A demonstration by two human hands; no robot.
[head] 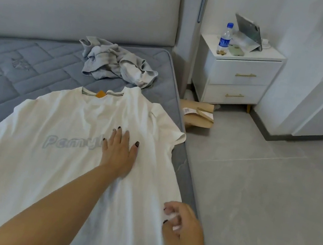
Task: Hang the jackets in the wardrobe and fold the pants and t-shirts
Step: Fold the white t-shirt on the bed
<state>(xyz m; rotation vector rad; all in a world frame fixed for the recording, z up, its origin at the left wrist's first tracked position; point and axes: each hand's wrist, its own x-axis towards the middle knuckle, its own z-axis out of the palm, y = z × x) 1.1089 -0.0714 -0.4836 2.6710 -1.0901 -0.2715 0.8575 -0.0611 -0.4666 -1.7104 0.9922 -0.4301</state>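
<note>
We record: white t-shirt [46,167] spread front-up on the blue mattress [5,66]; our left hand [119,153] flat on its chest, fingers straight; our right hand [179,226] pinching its near-side edge. Crumpled grey garment [117,63] beyond the collar. Nightstand [237,75] with bottle [225,38] alongside; cardboard package [198,115] on the floor.

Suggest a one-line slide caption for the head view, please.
Left hand flattens a white t-shirt on the mattress while the right hand pinches its edge.

Water bottle [225,38], phone [236,50], propped tablet [249,31] on white nightstand [243,76].
</note>
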